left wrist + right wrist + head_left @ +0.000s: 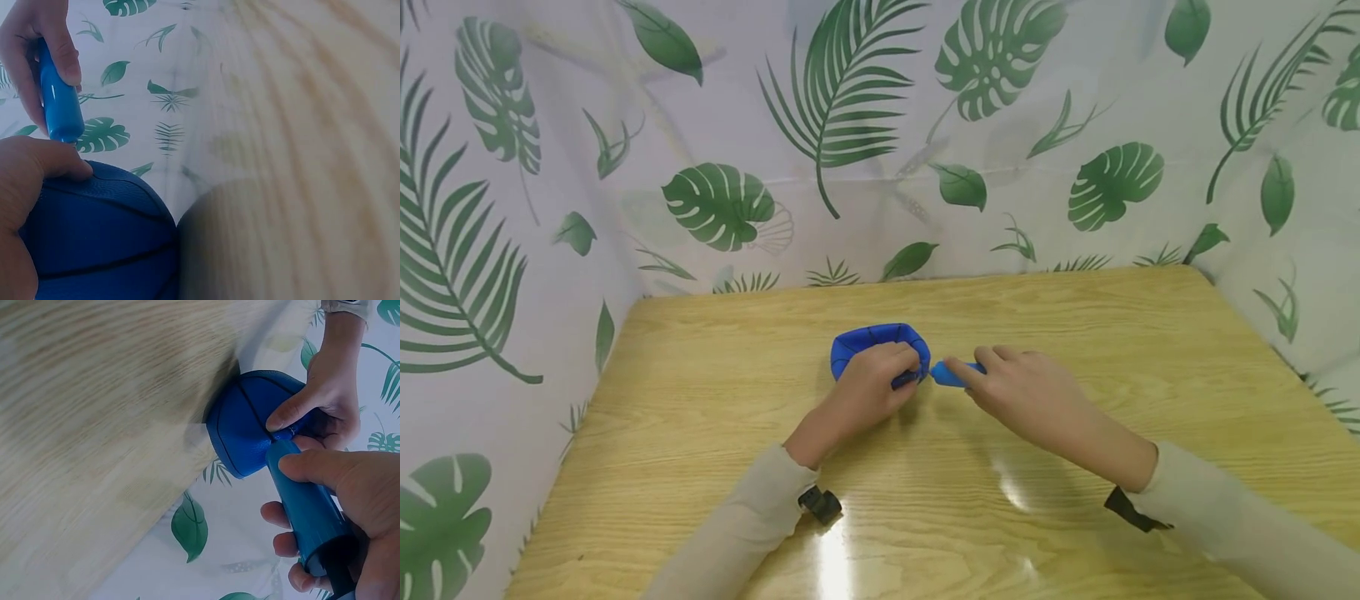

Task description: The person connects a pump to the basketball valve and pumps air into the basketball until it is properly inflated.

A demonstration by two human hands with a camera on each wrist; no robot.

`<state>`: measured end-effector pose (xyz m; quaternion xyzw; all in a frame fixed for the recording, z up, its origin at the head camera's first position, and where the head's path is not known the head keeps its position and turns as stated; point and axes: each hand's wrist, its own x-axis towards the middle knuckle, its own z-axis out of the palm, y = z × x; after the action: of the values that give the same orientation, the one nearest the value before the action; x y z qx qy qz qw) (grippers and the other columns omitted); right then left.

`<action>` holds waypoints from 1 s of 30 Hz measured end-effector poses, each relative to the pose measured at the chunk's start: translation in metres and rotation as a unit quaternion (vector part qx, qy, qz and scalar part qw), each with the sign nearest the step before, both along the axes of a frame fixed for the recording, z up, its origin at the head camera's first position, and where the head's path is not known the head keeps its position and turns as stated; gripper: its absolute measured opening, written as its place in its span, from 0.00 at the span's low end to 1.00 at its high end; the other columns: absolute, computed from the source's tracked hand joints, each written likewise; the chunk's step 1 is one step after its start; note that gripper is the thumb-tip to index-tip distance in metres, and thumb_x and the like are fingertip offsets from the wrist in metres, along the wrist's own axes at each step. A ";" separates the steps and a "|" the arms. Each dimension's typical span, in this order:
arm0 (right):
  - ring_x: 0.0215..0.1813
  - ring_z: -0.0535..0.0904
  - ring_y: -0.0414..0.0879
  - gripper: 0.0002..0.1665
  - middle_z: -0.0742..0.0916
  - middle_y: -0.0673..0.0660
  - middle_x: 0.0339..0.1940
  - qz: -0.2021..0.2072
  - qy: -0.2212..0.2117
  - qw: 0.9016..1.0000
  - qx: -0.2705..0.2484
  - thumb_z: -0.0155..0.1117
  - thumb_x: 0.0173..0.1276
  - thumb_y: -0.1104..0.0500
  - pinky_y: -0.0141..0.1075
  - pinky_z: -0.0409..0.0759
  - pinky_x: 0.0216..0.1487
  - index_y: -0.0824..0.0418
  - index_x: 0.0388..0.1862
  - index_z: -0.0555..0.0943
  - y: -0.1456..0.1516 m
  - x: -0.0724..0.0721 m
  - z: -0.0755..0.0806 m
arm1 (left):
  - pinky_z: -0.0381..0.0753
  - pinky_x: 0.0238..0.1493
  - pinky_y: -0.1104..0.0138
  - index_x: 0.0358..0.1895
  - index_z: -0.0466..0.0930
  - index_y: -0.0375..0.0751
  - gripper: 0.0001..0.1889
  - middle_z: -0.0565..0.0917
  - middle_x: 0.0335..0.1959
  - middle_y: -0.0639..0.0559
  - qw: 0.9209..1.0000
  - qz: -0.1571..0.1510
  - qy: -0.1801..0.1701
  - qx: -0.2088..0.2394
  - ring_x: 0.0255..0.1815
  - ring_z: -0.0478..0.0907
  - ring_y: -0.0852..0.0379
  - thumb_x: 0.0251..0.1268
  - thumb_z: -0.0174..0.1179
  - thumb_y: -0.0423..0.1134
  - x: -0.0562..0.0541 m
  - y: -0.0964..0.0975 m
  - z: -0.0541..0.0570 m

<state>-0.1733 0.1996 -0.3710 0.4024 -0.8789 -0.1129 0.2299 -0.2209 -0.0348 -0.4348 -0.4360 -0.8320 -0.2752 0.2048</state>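
Observation:
A blue basketball (867,337) with black seams, partly deflated and caved in on top, sits on the wooden table. My left hand (876,377) pinches the edge of its sunken side, thumb on the outer skin (112,231) in the left wrist view. From the right, my right hand (1030,398) grips a blue hand pump (950,374) around its barrel. The pump's tip points at the ball right beside my left thumb, as the right wrist view shows along the barrel (307,503). A black part of the pump shows at its rear end. The left fingers inside the fold are largely hidden.
The wood-grain table (700,433) stretches out around both hands. Behind it and at the sides hang white cloths (880,200) printed with green leaves, meeting the table's back edge. Dark bands (1131,508) with small devices are worn at both sleeves.

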 end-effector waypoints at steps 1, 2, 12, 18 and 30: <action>0.20 0.70 0.41 0.26 0.80 0.54 0.27 0.001 0.000 1.000 -0.002 0.78 0.63 0.53 0.29 0.60 0.16 0.54 0.59 0.84 -0.001 -0.001 0.000 | 0.71 0.35 0.70 0.32 0.76 0.39 0.09 0.77 0.28 0.52 1.000 -0.001 -0.001 0.003 0.29 0.69 0.59 0.62 0.66 0.24 0.000 0.000 0.000; 0.20 0.71 0.41 0.26 0.81 0.54 0.27 0.002 -0.003 1.000 -0.004 0.78 0.63 0.52 0.29 0.61 0.16 0.54 0.59 0.84 -0.002 -0.003 0.000 | 0.70 0.35 0.70 0.32 0.76 0.39 0.09 0.76 0.27 0.52 1.000 -0.003 -0.001 0.005 0.29 0.69 0.59 0.62 0.66 0.24 0.000 0.000 0.001; 0.20 0.71 0.40 0.25 0.80 0.53 0.25 -0.006 -0.045 0.998 -0.039 0.79 0.61 0.52 0.30 0.63 0.18 0.53 0.57 0.85 -0.006 -0.014 -0.001 | 0.72 0.35 0.69 0.32 0.76 0.38 0.09 0.76 0.27 0.51 1.000 -0.001 0.007 0.013 0.29 0.69 0.58 0.60 0.67 0.24 -0.002 0.001 0.003; 0.20 0.72 0.41 0.25 0.82 0.53 0.27 0.003 -0.028 0.995 -0.096 0.78 0.62 0.51 0.30 0.62 0.17 0.53 0.58 0.85 -0.011 -0.019 -0.012 | 0.76 0.36 0.68 0.31 0.77 0.40 0.09 0.80 0.28 0.52 0.999 0.030 0.027 0.008 0.29 0.73 0.59 0.63 0.70 0.28 -0.006 -0.008 0.013; 0.28 0.77 0.42 0.31 0.87 0.56 0.36 -0.048 -0.218 0.935 -0.276 0.72 0.69 0.53 0.33 0.74 0.27 0.58 0.68 0.77 -0.050 -0.029 -0.020 | 0.84 0.50 0.55 0.31 0.82 0.40 0.06 0.89 0.31 0.50 0.954 0.201 0.223 0.024 0.34 0.86 0.51 0.59 0.70 0.29 -0.030 -0.062 0.038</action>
<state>-0.2027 0.1493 -0.3915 0.2949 -0.9223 0.2139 0.1292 -0.2512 -0.0965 -0.3970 -0.3050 -0.8288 -0.1443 0.4464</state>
